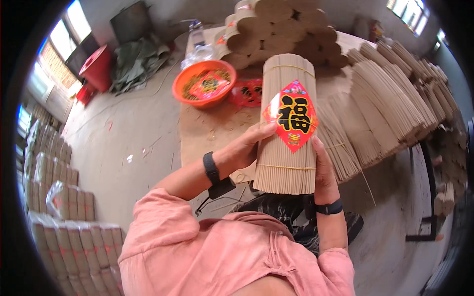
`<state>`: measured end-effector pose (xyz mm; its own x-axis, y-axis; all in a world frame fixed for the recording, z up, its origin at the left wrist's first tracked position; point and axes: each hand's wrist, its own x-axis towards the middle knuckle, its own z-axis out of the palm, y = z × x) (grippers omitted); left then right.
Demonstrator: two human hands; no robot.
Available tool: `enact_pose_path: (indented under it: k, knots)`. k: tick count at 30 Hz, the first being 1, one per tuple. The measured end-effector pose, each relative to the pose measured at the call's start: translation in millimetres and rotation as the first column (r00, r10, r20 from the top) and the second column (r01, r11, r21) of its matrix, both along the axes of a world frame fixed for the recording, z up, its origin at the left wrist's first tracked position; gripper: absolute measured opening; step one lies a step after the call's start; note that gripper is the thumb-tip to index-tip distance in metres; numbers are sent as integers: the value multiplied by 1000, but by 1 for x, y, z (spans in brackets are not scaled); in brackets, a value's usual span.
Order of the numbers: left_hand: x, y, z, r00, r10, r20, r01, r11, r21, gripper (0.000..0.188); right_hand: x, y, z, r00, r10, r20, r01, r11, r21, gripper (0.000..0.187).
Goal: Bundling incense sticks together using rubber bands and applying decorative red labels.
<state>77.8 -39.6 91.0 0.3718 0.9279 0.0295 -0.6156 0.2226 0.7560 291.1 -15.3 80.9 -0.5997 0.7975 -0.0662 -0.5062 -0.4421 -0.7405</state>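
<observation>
Between my two hands is a thick bundle of incense sticks (281, 172), tan and held together by yellow rubber bands near both ends and around the middle. A red diamond-shaped paper label (295, 140) lies on its front under the middle band. My left hand (249, 143) grips the bundle's left side, its thumb at the label's edge. Around the right side wraps my right hand (323, 165), thumb up beside the label's lower right. The fingers behind the bundle are hidden. An orange bowl (178, 91) with rubber bands and a red label stands on the table left of the bundle.
Loose bundles of sticks (385, 103) cover the table's right side. Finished rolls (276, 37) are stacked at the back of the table (197, 133). Plastic-wrapped bundles (74, 241) stand on the floor at left. A red bucket-like container (96, 69) is farther back.
</observation>
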Motion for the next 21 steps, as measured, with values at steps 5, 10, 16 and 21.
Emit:
enact_pose_path:
  k: [5, 10, 16, 21]
  knots:
    - [-19, -8, -25, 996, 55, 75, -48, 995, -92, 66, -11, 3, -30, 992, -29, 125, 26, 999, 28, 60]
    - [-31, -26, -34, 996, 63, 57, -57, 993, -100, 63, -36, -1, -7, 970, 25, 243, -55, 992, 118, 63]
    - [-37, -38, -26, 996, 79, -44, -82, 993, -89, 72, -42, -16, -35, 995, 10, 100, -8, 1000, -17, 61]
    - [-54, -30, -32, 984, 43, -173, -56, 996, -76, 85, -28, -17, -42, 992, -128, 0, 127, 982, -140, 63]
